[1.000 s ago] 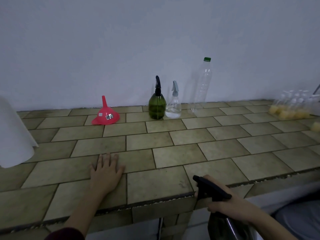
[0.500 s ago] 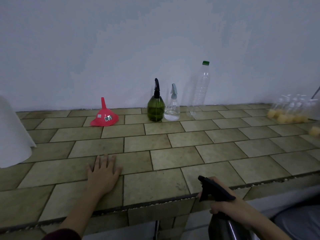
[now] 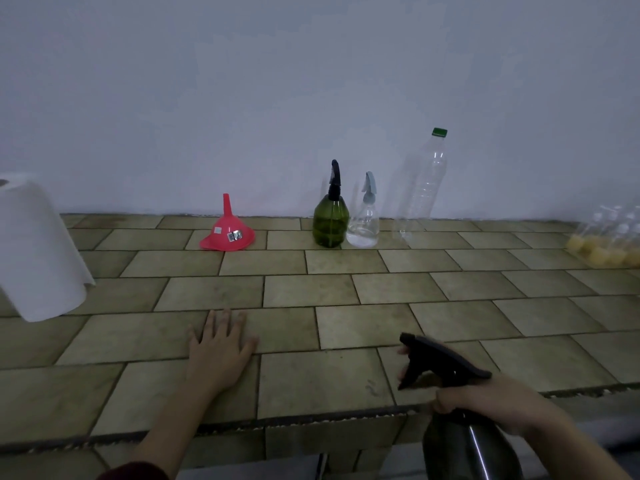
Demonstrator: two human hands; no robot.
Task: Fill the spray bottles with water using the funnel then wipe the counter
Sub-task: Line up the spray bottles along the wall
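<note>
My right hand (image 3: 491,400) grips the neck of a dark spray bottle (image 3: 464,445) with a black trigger head, held at the counter's front edge, lower right. Flat on the tiled counter (image 3: 346,289) rests my left hand (image 3: 220,348), fingers spread. Against the back wall a red funnel (image 3: 227,232) stands upside down. To its right stand a green spray bottle (image 3: 329,220) and a small clear spray bottle (image 3: 363,223) side by side. A tall clear plastic bottle (image 3: 420,188) with a green cap stands right of them.
A white paper towel roll (image 3: 38,247) stands at the left edge of the counter. Several small bottles with yellow contents (image 3: 609,240) cluster at the far right. A white wall runs along the back of the counter.
The dark spray bottle in my right hand has risen a little above the counter's front edge. The view has tilted down slightly. My left hand stays flat on the tiles.
</note>
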